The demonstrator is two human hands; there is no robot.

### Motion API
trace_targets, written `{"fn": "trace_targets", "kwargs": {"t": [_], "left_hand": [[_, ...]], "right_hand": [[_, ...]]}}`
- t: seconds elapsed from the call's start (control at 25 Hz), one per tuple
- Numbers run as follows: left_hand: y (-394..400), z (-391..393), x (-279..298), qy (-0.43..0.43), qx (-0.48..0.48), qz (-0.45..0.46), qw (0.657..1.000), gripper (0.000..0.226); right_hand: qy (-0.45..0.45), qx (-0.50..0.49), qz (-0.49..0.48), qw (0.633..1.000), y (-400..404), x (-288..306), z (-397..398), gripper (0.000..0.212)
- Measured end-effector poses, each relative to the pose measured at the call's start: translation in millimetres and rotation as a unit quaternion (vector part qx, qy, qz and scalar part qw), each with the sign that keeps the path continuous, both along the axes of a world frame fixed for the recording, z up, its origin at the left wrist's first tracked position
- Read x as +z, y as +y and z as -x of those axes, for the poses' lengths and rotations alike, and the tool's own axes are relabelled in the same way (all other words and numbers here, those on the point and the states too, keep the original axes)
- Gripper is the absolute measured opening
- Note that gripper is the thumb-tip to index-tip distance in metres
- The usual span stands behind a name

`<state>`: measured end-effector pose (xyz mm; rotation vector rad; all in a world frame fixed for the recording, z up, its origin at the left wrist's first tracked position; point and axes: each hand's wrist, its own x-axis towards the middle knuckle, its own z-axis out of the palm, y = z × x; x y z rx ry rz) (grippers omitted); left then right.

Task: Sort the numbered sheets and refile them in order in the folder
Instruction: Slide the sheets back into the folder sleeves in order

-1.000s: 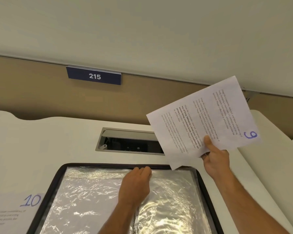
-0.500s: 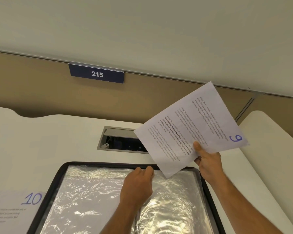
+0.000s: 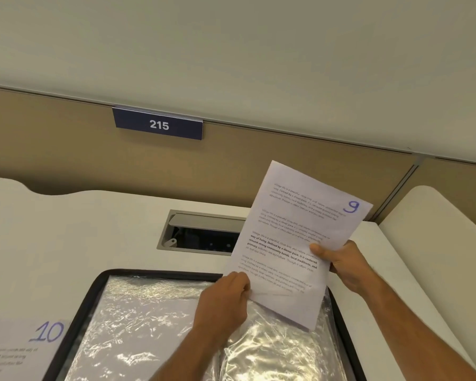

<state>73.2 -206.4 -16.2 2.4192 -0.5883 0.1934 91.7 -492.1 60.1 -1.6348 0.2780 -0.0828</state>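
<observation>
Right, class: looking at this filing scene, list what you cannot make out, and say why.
- Sheet 9: body text too small; its lower left corner is hidden by the left hand.
- Sheet 10: cut off by the left and bottom edges.
- Folder: sleeve contents lost in plastic glare.
- Right hand: fingers hidden behind sheet 9.

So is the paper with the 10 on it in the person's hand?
No, the sheet marked 10 lies on the desk; the right hand holds the sheet marked 9.

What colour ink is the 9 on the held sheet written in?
Blue-purple ink, on the white sheet; the head view shows it clearly.
</observation>
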Motion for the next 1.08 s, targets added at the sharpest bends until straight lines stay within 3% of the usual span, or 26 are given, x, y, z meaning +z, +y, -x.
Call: {"fn": "trace_targets", "kwargs": {"t": [0.36,0.64,0.8,0.96,1.08], "left_hand": [[22.2,-45.2,32.6,0.138,-0.078,-0.106,0.982,0.015],[17.2,-44.2,34.9,0.191,-0.094,-0.059,0.975,0.011],[13.7,-38.4,31.9,0.210,-0.092,-0.031,0.973,0.011],[10.6,-36.2,32.1,0.215,-0.086,-0.019,0.973,0.010],[7.8,-33.6,33.2,0.220,-0.078,-0.014,0.972,0.008]], "right_hand": [[0.021,0.033,-0.006,0.999,-7.4,0.3,-6.1,0.105],[0.101,0.110,0.014,0.989,-1.0,-9.7,-7.7,0.051],[0.161,0.178,0.056,0.969,1.5,-9.0,-3.0,0.044],[0.131,0.111,0.026,0.985,1.1,-9.8,-4.2,0.048],[0.184,0.140,0.073,0.970,0.6,-7.3,-4.7,0.034]]}}
